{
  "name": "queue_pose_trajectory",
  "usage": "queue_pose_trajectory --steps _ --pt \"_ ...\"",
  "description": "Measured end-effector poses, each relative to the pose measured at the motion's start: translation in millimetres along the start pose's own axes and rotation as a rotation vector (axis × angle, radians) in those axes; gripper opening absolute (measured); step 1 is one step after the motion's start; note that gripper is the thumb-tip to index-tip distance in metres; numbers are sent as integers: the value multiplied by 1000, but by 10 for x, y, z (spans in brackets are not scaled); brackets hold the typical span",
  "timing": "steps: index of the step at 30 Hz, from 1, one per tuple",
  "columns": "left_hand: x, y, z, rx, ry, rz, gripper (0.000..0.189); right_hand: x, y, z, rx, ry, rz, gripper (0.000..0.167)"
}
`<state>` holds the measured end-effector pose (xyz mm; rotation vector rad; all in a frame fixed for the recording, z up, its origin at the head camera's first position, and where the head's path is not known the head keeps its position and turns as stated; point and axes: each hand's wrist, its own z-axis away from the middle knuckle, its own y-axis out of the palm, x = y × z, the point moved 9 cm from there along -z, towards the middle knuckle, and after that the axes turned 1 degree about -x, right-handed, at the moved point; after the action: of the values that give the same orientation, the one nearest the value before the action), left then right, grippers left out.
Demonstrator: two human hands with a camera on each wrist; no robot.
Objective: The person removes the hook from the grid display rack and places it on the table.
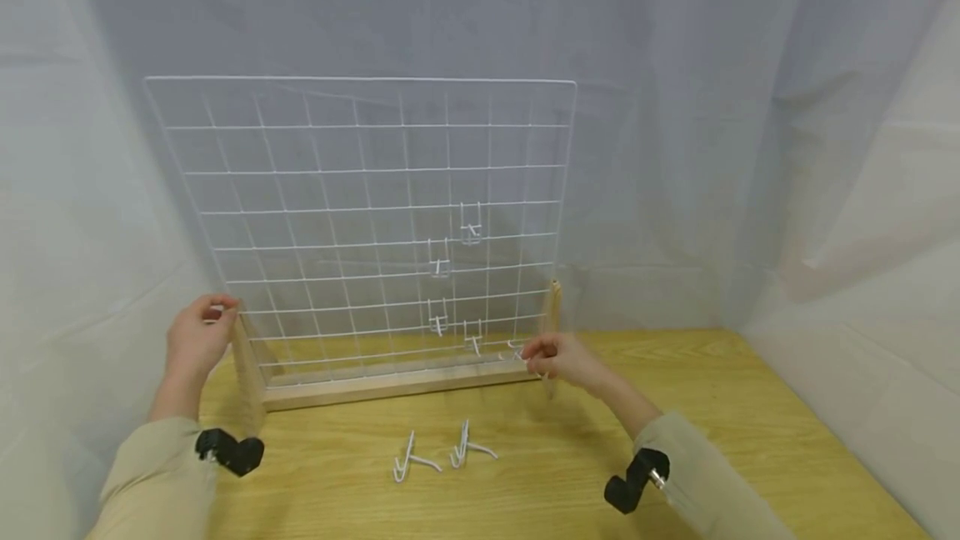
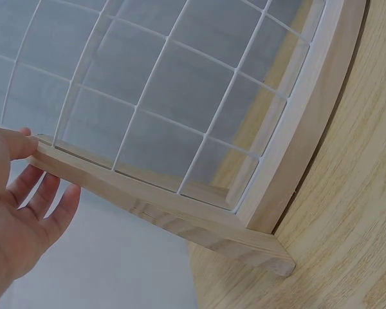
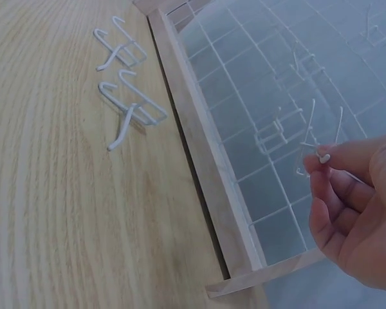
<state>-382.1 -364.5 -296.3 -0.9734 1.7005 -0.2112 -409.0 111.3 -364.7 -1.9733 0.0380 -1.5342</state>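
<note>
A white wire grid (image 1: 360, 78) stands upright in a wooden stand (image 1: 405, 383). At its left side my left hand (image 1: 197, 338) grips the wooden side post (image 2: 93, 172), thumb on the near face and fingertips underneath in the left wrist view. My right hand (image 1: 568, 360) pinches a white wire hook (image 3: 324, 158) between thumb and fingers, by its projecting arm. That hook is up against the grid's lower right part, its two prongs pointing upward. Several similar hooks hang on the grid to the left of it, among them an upper hook (image 1: 471, 230) and a lower hook (image 1: 474, 344).
Two loose white hooks lie on the wood-grain table (image 1: 330, 482) in front of the stand: a left hook (image 1: 408, 461) and a right hook (image 1: 465, 447). Pale sheeting (image 1: 675, 148) hangs behind the grid and along both sides.
</note>
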Motion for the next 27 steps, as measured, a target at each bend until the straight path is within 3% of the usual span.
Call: queue_pose_trajectory --steps 18,27 --pt "-1 -1 -9 -9 12 3 31 -162 199 151 100 -55 35 13" --pt "4 18 18 12 -3 19 35 -332 296 181 114 -25 15 12"
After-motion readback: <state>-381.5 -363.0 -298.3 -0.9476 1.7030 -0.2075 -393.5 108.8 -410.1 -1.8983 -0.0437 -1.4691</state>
